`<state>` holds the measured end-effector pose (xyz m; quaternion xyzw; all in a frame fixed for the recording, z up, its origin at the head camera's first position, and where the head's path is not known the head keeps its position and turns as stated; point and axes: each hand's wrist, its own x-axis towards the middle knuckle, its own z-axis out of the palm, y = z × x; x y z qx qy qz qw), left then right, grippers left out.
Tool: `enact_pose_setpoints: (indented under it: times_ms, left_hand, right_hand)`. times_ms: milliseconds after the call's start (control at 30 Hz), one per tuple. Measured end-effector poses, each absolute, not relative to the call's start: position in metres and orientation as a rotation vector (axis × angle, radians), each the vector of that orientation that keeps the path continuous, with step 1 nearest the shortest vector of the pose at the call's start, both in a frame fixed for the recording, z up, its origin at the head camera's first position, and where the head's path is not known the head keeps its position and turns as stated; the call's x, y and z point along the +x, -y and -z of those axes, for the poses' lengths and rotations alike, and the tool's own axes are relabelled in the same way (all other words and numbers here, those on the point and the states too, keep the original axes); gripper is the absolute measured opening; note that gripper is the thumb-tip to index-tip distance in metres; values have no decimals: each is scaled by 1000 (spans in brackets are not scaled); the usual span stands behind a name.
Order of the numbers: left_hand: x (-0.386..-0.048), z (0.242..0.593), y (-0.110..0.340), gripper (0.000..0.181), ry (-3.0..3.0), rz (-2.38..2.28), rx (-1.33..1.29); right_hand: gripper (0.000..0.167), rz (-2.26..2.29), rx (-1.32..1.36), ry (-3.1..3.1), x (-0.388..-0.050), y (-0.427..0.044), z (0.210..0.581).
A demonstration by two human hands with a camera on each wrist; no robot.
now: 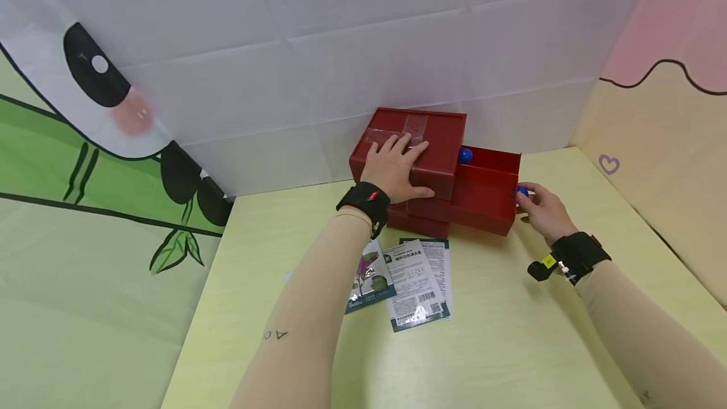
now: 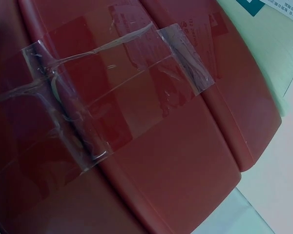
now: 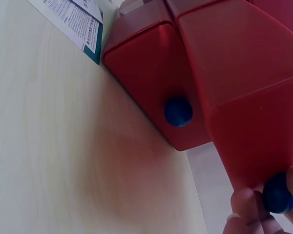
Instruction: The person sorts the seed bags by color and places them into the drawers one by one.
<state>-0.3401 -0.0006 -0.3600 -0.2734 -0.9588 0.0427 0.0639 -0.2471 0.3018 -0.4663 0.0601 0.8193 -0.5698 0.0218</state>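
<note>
A dark red drawer box (image 1: pixel 437 128) stands at the back of the table, with clear tape across its top. One red drawer (image 1: pixel 485 188) is pulled out to the right, and the inside that shows holds nothing. My left hand (image 1: pixel 396 169) rests spread on top of the box. With thumb and fingers, my right hand (image 1: pixel 545 212) pinches the blue knob (image 3: pixel 278 193) on the drawer's front. Below it, in the right wrist view, a closed drawer carries another blue knob (image 3: pixel 178 111). A further blue knob (image 1: pixel 465 156) shows on the upper drawer's front.
Several printed seed packets lie before the box, among them a white one (image 1: pixel 417 286) and one with a plant picture (image 1: pixel 369 279). Behind the box hangs a pale cloth backdrop (image 1: pixel 318 81); a wall (image 1: pixel 670 163) borders the table (image 1: pixel 483 346) on the right.
</note>
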Motion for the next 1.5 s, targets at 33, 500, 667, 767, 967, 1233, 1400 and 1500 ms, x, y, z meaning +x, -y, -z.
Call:
enact_pose_setpoints:
  times_ms: [33,500,667,767,967,1233,1400,1500]
  left_hand:
    - [-340,360,1,102,2895,-129,-826]
    - [-339,360,1,102,2892,-132,-829]
    - [-338,359,2,101,2891,-118,-836]
    - [-338,359,2,102,2899,-117,-829]
    - [-337,359,3,102,2894,-113,-834]
    - [-337,357,3,101,2892,-115,-837]
    - [-338,358,3,102,2886,-118,-845]
    - [-339,360,4,102,2873,-107,-853]
  right_hand:
    - [60,1771,189,-2538,-246,-303,467]
    - [61,1814,253,-2531,-239,-312,475]
    - [60,1854,287,-2513,-237,-312,477]
    - [62,1870,295,-2502,-237,-310,477]
    - [66,1890,343,-2506,-236,-306,478]
    - [67,1899,402,-2501,-237,-303,480]
    - [68,1904,401,-2487,-237,-303,482]
    - [67,1910,397,-2474,-235,-303,482]
